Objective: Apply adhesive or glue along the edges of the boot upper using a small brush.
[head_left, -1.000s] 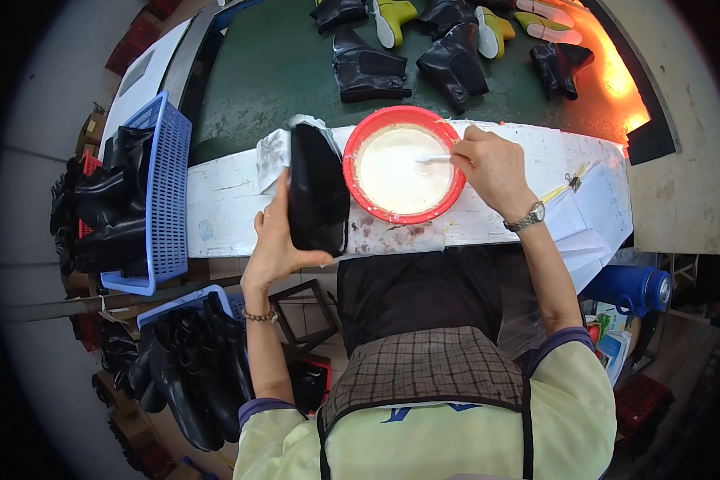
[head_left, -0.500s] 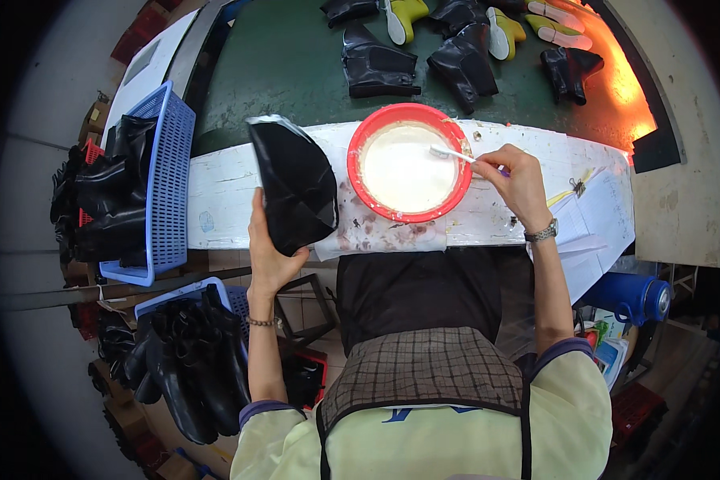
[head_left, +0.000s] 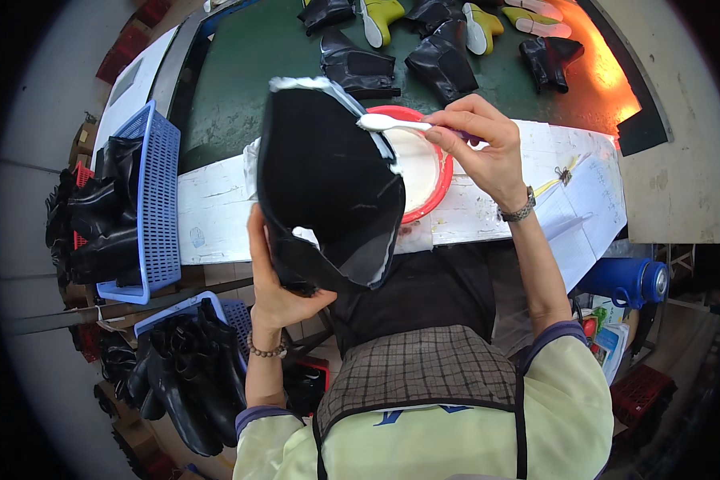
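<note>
My left hand is closed round the lower part of a black boot upper, tilted so its open side faces me. White paste lines part of its rim. In my right hand, a white-headed toothbrush is pinched between thumb and fingers, its head against the upper's right edge. The bristles face away and cannot be seen. Behind the upper stands a red basin of creamy white paste, its left part hidden.
On the left stand two blue baskets of black boots. Black and yellow boots lie across the green surface beyond the white bench, with an orange glow at far right. Papers and a blue flask are at the right.
The boot upper has come up and right, turning its open side into view. My right hand has brought the toothbrush from over the basin left to the upper's edge.
</note>
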`<state>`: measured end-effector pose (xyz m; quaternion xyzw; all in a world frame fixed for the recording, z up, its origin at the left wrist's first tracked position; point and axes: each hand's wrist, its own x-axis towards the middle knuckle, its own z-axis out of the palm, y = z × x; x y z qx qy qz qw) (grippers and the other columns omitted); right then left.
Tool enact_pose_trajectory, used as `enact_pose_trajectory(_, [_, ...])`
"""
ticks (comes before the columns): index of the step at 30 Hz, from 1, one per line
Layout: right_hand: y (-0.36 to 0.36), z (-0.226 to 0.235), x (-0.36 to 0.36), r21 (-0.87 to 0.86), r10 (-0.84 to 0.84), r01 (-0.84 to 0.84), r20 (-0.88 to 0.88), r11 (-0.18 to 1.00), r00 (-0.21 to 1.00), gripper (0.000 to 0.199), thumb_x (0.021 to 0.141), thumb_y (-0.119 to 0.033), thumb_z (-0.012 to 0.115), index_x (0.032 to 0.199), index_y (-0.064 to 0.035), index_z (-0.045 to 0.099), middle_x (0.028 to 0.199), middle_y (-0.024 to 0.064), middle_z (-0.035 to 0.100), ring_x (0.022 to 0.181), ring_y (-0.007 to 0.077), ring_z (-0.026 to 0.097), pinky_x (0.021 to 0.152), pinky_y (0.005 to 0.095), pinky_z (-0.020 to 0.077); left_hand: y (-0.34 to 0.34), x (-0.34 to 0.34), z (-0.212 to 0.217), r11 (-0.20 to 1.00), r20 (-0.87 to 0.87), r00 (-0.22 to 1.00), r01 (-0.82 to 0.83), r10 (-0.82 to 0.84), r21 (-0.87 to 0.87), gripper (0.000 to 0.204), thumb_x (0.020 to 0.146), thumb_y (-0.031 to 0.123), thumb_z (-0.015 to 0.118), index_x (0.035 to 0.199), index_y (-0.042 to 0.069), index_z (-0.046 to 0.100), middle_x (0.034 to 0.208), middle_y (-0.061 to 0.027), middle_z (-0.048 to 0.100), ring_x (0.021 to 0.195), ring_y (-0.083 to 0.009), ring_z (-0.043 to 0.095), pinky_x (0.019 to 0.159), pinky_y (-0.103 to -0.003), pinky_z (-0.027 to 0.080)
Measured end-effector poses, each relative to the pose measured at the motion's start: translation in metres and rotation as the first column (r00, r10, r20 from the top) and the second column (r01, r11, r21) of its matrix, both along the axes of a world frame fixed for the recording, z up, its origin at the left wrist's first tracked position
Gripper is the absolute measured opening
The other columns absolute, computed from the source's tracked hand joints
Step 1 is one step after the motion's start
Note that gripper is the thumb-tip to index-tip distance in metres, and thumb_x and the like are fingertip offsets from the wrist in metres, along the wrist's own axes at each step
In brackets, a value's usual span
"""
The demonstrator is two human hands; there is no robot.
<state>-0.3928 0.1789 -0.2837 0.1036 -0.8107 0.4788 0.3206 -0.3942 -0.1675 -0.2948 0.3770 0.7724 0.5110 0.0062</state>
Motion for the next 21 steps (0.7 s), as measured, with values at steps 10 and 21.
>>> enact_pose_trajectory(10, [-0.017,-0.002,0.039,-0.044,0.04,-0.039,0.018,0.998,0.999,0.02,0.08,-0.003,0.083,0.1,-0.003,0.079,0.092,0.0051,0.068,0.073,0.0081,0.063,0.061,0.0214,0.049,0.009,-0.026,-0.025,0.961,-0.424,0.862,-0.241,0.276,0.135,0.153,0.058,0.023,0.099,0.158,0.006,-0.016,0.16,-0.0252,0.019,0.146,-0.0363,0.035,0.121,-0.047,0.03])
enact_pose_trajectory(21, [-0.017,0.013,0.042,0.018,-0.014,0.01,0.282,1.0,0.959,0.009,0.082,-0.011,0.078,0.088,-0.0048,0.078,0.074,0.0042,0.068,0.06,0.0118,0.06,0.053,0.0248,0.0441,0.015,-0.054,0.01,0.96,-0.487,0.835,-0.278,0.255,0.027,0.115,0.062,0.011,0.093,0.155,0.005,0.025,0.146,-0.0212,0.044,0.131,-0.0308,0.051,0.105,-0.037,0.045])
